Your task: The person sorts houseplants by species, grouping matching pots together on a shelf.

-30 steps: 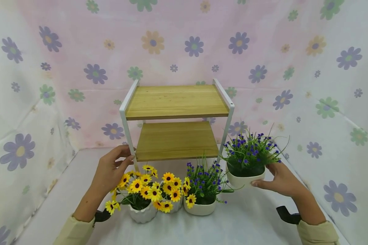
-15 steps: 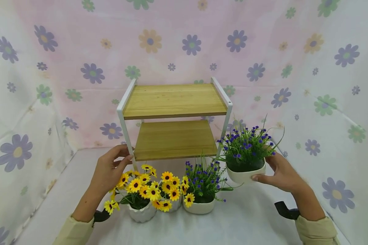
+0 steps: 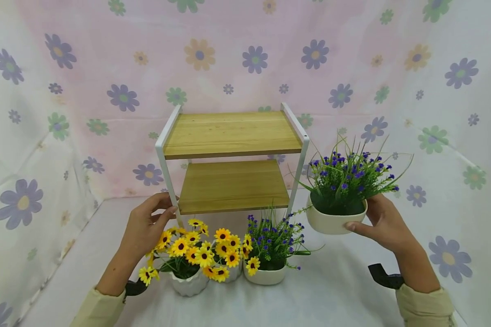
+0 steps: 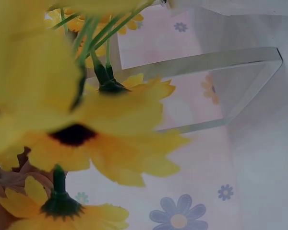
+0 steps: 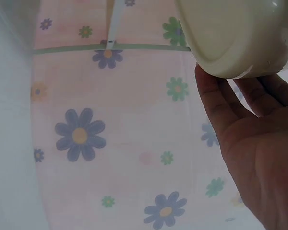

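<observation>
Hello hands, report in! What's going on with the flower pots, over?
Right hand holds purple flower pot off the table beside the shelf rack. Left hand grips the rack's front left leg. Both shelves bare.

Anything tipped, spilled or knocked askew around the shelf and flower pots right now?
Nothing stands out. The white-framed wooden two-tier shelf stands straight, the purple-flower white pot is upright in the right hand, and the other pots are upright too.

Two pots of purple flowers [image 3: 343,190] [image 3: 272,247], two pots of yellow flowers [image 3: 184,259] [image 3: 227,256], one rack [image 3: 231,159] with two wooden shelves, two hands [image 3: 145,227] [image 3: 382,222]
</observation>
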Demonstrator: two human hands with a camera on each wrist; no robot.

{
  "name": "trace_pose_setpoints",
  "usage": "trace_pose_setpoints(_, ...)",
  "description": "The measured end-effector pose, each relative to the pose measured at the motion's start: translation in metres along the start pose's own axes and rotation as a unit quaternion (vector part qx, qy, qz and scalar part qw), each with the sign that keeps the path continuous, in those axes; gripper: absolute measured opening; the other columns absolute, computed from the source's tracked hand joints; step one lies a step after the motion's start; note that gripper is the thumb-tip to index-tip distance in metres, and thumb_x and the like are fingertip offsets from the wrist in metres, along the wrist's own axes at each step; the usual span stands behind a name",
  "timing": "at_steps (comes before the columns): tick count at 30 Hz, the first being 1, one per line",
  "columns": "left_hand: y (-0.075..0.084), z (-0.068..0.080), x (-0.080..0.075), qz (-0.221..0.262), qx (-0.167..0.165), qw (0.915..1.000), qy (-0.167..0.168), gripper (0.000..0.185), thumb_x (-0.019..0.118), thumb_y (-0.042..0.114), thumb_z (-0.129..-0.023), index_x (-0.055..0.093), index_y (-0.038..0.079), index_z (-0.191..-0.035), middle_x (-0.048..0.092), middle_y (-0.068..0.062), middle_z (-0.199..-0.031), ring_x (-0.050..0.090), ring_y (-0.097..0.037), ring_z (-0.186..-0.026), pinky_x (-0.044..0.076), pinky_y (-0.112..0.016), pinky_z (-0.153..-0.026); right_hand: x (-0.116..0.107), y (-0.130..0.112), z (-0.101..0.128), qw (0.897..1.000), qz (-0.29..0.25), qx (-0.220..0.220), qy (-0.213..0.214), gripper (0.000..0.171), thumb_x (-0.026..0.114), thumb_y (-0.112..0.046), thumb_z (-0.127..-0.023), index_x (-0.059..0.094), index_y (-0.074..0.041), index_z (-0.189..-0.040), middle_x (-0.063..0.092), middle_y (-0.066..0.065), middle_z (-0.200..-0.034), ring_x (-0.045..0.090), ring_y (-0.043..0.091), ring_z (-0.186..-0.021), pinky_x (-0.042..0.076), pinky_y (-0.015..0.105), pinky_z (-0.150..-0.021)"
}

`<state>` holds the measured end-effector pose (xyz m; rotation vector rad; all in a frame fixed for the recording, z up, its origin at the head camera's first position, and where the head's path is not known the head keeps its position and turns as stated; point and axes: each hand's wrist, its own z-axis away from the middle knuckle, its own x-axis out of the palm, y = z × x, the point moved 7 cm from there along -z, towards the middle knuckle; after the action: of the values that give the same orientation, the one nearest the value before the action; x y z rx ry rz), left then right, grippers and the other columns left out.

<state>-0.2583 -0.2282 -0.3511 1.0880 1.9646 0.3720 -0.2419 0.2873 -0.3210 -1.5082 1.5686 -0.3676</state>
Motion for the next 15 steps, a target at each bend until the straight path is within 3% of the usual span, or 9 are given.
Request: trace_pose_setpoints(15, -0.005, 0.000, 0.001, 0.006, -0.002, 1.0000, -0.005, 0.031, 0.070, -0.005, -0.099, 0.067, 0.004, -0.129, 0.073, -0.008, -0.110, 0.073, -0.014, -0.101, 0.060, -0.013, -0.082, -0.007, -0.046, -0.038, 0.997, -0.046, -0.065, -0.001, 0.092, 0.074, 0.030, -0.073, 0.045, 0.003, -0.156, 0.060, 0.005, -0.146, 0.060, 0.015, -0.130, 0.052, 0.019, -0.107)
